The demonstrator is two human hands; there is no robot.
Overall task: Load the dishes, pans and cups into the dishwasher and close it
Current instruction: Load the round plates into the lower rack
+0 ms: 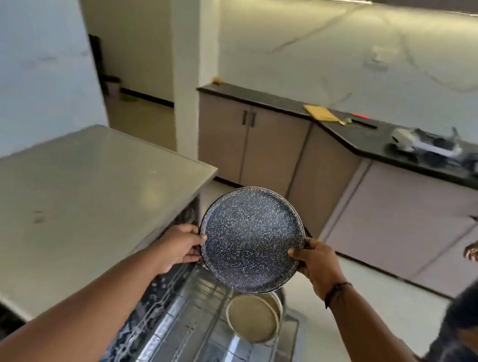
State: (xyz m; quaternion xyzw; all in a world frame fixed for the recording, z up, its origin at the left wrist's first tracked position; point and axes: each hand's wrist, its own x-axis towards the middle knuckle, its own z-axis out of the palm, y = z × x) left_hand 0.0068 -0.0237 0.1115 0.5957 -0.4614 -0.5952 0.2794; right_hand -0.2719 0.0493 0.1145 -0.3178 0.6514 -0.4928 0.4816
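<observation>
In the head view, a dark speckled pan (pixel 252 238) is held at the centre of the frame, tilted so that its flat inner face is turned toward the camera. Its left rim is gripped by the left hand (pixel 181 246), thumb laid over the edge and fingers curled behind; its right rim is gripped by the right hand (pixel 315 264) in the same way, where a small dark side handle seems to be covered. The pan is carried in the air above the pulled-out dishwasher rack (pixel 194 319), seen at the lower centre. A pale round plate (pixel 252 319) is already stood on edge in that rack, just below the pan's lower rim and apart from it.

A knock against the plate is judged the main risk, caused by lowering the pan straight down at the rack's right end. A slip is also possible, since only the rims are pinched and the pan is tilted. The rack tines are blurred, so snagging cannot be ruled out.

Open wire rows are seen to the left of the plate, and that room is judged enough for the pan. On the left of the frame the move is bounded by the grey worktop (pixel 75 192), whose edge lies near the left hand. At the right edge another person's hand (pixel 477 252) is seen, well apart.
</observation>
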